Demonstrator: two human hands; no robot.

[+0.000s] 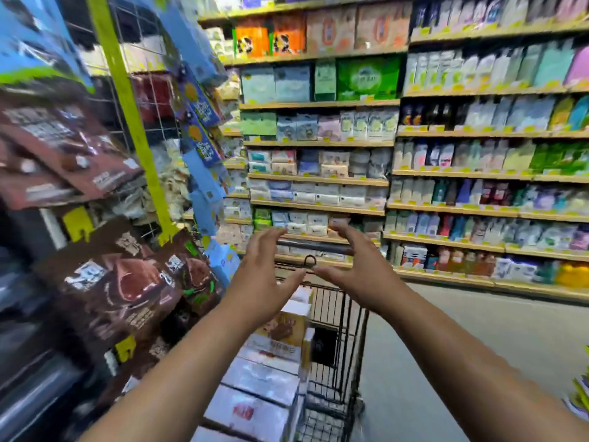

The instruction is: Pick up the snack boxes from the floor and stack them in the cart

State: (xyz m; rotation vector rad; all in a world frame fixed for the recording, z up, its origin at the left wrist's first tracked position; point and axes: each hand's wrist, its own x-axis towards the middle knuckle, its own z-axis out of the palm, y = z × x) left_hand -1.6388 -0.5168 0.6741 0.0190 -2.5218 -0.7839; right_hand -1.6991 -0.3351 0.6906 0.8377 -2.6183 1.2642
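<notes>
A black wire cart (345, 333) stands in front of me in a shop aisle. Several snack boxes (264, 378) are stacked inside its left half, white ones below and a tan box with a chocolate picture (287, 327) on top. My left hand (261, 279) and my right hand (360, 275) are both raised above the cart's far end, fingers spread and empty, thumbs pointing toward each other. Neither hand touches a box or the cart. The view is blurred by motion.
Brown snack bags (105, 282) and blue packets (200, 122) hang on a rack with a yellow-green post (134, 122) close on the left. Stocked shelves (446, 173) run across the back. Grey floor (478, 330) lies right of the cart.
</notes>
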